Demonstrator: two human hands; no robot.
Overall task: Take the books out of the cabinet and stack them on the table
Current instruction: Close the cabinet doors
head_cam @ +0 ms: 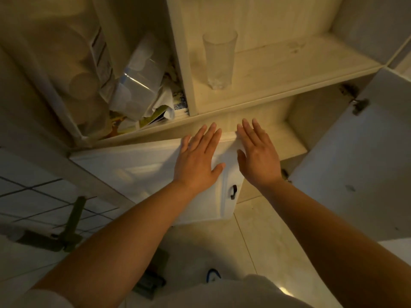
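Both hands are flat and hold nothing: the left hand [198,156] and the right hand [255,152] hover at the top edge of the closed lower door [138,172]. The books [153,118] lie at the front edge of the upper left shelf [155,130], under a plastic container [140,81]. Pulling them out may bring the container down, I think.

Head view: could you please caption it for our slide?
Both open hands, left hand and right hand, reach toward the cabinet's closed door, clear tumbler shelved above.

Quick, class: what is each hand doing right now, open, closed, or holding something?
Left hand: open, fingers straight, holding nothing, over the white cabinet door.
Right hand: open, fingers straight, holding nothing.
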